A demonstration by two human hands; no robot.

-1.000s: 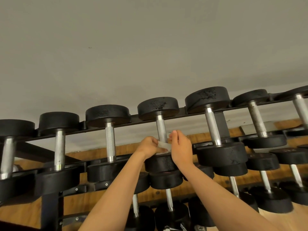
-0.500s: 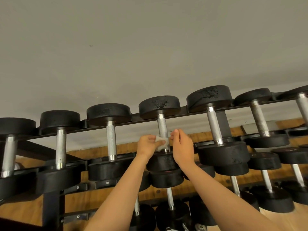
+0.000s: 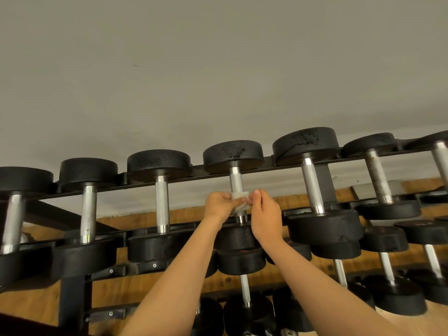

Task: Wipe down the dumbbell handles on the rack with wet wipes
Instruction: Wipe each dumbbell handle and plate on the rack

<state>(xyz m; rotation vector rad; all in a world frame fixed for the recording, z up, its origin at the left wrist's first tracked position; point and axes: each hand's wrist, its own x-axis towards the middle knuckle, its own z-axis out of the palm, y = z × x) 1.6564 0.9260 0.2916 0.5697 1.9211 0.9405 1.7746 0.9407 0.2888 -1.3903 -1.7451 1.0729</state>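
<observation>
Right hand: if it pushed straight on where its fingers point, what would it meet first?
The wet wipe wrapped on the dumbbell handle, which the left hand grips; contact may already exist.

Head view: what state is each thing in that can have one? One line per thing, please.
wet wipe: wrapped round the lower part of the handle, held at both ends
handle: upper part bare, lower part covered by the wet wipe
left hand: pinches the wet wipe
right hand: pinches the wet wipe's right edge
other dumbbells: lying on the rack, untouched
</observation>
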